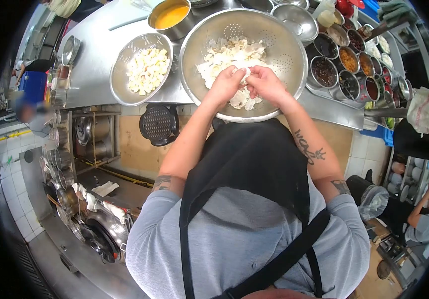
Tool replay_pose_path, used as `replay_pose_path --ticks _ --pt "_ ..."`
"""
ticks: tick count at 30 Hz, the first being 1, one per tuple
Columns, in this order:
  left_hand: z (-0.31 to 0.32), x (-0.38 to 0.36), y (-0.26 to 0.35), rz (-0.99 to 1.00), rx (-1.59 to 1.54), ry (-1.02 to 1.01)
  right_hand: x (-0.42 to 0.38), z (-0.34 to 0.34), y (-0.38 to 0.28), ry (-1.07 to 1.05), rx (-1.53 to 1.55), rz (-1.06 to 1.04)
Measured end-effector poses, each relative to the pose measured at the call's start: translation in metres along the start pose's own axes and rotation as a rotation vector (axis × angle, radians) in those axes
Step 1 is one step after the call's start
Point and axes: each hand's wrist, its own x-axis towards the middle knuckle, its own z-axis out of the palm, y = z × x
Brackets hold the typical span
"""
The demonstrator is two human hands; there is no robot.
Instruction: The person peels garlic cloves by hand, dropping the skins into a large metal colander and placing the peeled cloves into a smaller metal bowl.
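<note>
Both hands meet over a large metal colander (289, 55) that holds pale, torn, mushroom-like pieces (234, 52). My left hand (228, 83) has its fingers closed on a small pale piece (245, 73). On the other side of that piece, the fingers of my right hand (265, 84) are pinched on it too. The fingertips of the two hands almost touch. More pieces lie below and beyond the hands.
Left of the colander is a smaller colander (116, 74) of pale yellow chunks. Behind stands a pot (187, 27) of orange liquid. Empty steel bowls (296, 22) and several ingredient tins (324, 72) are at the right. Another person (423, 226) is at far right.
</note>
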Motion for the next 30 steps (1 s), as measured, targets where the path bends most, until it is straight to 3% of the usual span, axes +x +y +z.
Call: replay_pose_path --ticks 2,5,11,14,17,20,24,27,30 --pt "-0.004 0.001 -0.003 -0.008 0.088 -0.029 0.0 0.005 0.001 0.031 -0.127 -0.018" --pt "-0.002 -0.002 0.0 -0.015 0.083 -0.068 -0.004 0.019 0.006 0.251 -0.61 -0.153" --pt "-0.007 -0.004 0.01 -0.276 -0.136 -0.126 0.009 0.007 0.021 0.241 -0.432 -0.151" --pt "-0.008 -0.005 0.011 -0.297 -0.286 -0.048 0.002 0.007 0.0 0.105 -0.124 0.036" --pt "-0.01 -0.002 0.008 -0.231 -0.273 -0.034 0.001 0.003 -0.004 0.011 0.222 0.023" --pt "0.0 -0.003 0.006 -0.077 -0.099 0.028 -0.002 0.006 -0.011 0.029 -0.012 0.018" --pt "-0.01 0.014 -0.025 0.072 0.045 -0.038 -0.003 0.003 -0.012 -0.015 -0.007 -0.018" --pt "-0.008 0.006 -0.011 0.026 -0.062 -0.095 0.002 -0.003 -0.001 -0.088 0.001 -0.065" --pt "-0.006 0.009 -0.015 0.036 0.022 -0.042 0.002 -0.002 0.0 -0.031 -0.042 -0.05"
